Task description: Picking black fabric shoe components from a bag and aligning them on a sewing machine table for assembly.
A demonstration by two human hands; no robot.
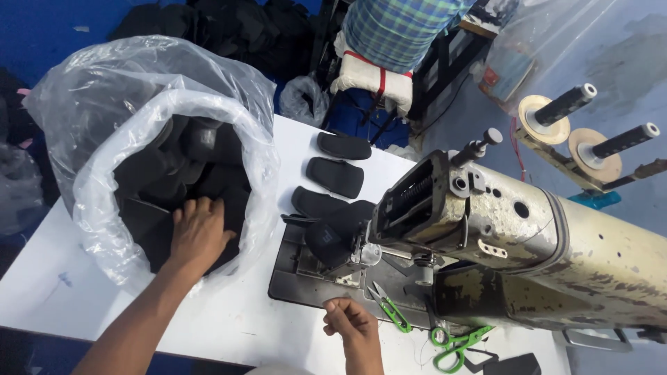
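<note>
A fetching step is judged to be in hand; the left hand point(200, 232) is sunk into the clear plastic bag point(104, 111) on the white counter point(48, 278), its fingers spread and pressed on the heap of black padded pieces point(174, 177) inside; whether one piece is actually pinched cannot be told, since the fingertips are lost among the dark fabric. The right hand point(347, 321) is rested at the near edge of the machine bed point(306, 285), loosely clenched, with nothing seen in it; green thread snips point(390, 310) lie just beside it, and green-handled scissors point(455, 344) lie farther right. One black piece point(330, 239) is lodged under the head of the worn sewing machine point(500, 229); three more black pieces point(335, 177) are laid in a row on the counter behind it. The next move would seem to call for a single piece to be separated from the heap, a firm pinch being needed so that neighbouring pieces are not dragged out.
</note>
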